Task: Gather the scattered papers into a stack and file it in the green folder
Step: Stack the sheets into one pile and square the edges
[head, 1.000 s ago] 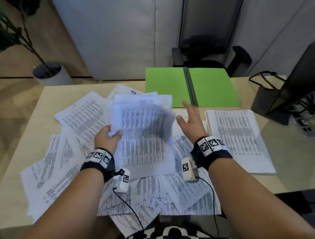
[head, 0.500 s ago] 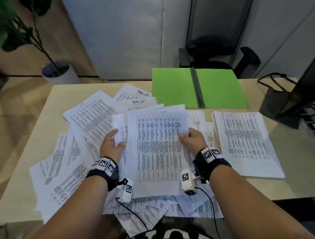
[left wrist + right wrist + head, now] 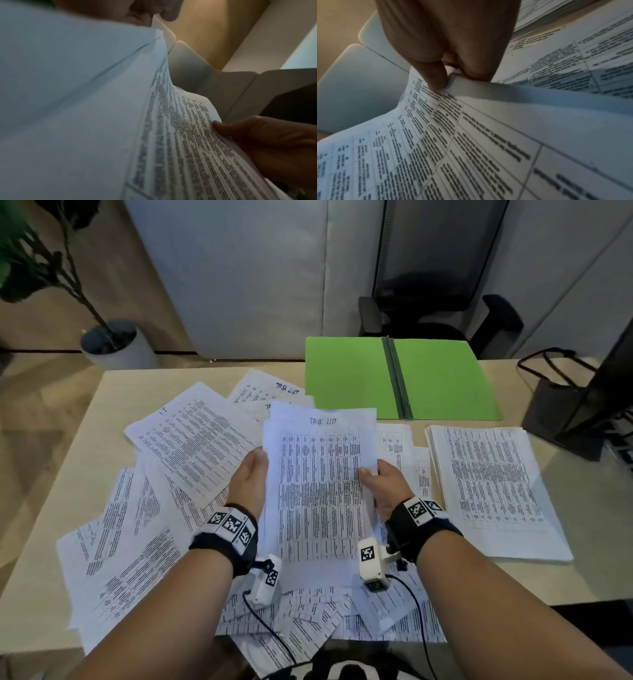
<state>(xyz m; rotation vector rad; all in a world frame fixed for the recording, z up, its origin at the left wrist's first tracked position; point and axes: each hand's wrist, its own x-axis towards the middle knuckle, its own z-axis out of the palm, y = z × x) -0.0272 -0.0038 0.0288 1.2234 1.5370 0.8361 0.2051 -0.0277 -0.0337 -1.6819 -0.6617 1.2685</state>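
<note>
Pale wood desk (image 3: 582, 583); grey panel wall (image 3: 239, 275) behind; black office chair (image 3: 435, 313); potted plant (image 3: 113, 344), perhaps on wooden floor.

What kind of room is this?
Probably an office. There's a desk covered in printed papers, a green folder lying open, and a black office chair behind it.

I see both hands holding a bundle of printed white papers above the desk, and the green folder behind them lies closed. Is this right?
Not quite. The green plastic folder lies open, both covers flat beside its dark spine, as the head view shows. The left hand and right hand do hold the bundle of printed white papers.
</note>
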